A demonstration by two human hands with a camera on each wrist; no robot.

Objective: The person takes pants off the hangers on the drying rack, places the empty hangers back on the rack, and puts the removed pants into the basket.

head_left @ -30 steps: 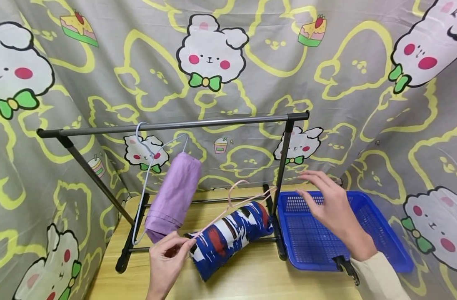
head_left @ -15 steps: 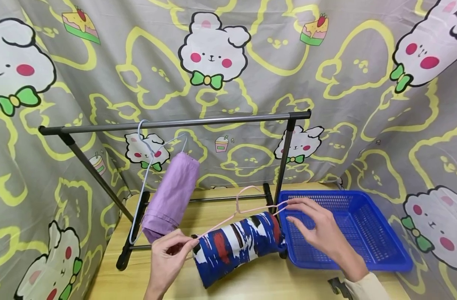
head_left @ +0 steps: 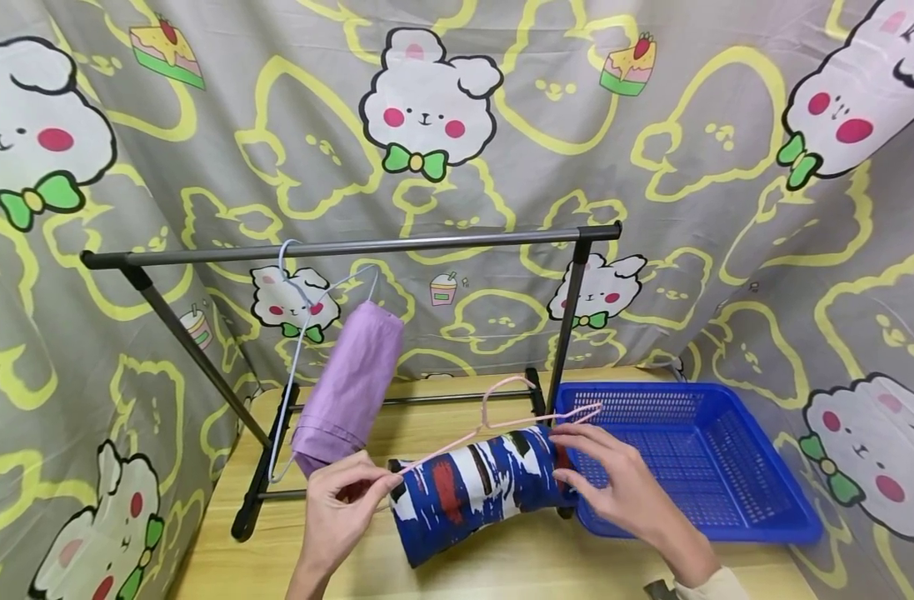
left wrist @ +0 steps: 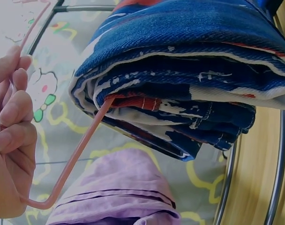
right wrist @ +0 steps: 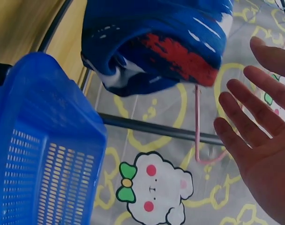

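Note:
In the head view my left hand point(head_left: 342, 504) pinches the left end of a pink clothes hanger point(head_left: 484, 408). A folded garment point(head_left: 475, 492), blue with white, red and black patches, hangs over the hanger's lower bar. That bar runs into its folds in the left wrist view. My right hand point(head_left: 614, 475) is at the garment's right end with fingers extended. The right wrist view shows that hand point(right wrist: 266, 126) with straight, spread fingers, apart from the cloth, beside the hanger's right end point(right wrist: 197, 126). To the left, a purple folded garment point(head_left: 349, 379) hangs on a light-blue hanger point(head_left: 299, 358).
A black metal rack point(head_left: 397, 246) spans the wooden table point(head_left: 442, 583), and the light-blue hanger hooks over its bar. A blue perforated plastic basket point(head_left: 674, 450) stands right of the rack. Patterned curtain cloth point(head_left: 419, 200) encloses the back and sides.
My right hand has come left and down from over the basket to the patterned garment's right end. The pink hanger and its garment have shifted right and levelled out; my left hand keeps its pinch.

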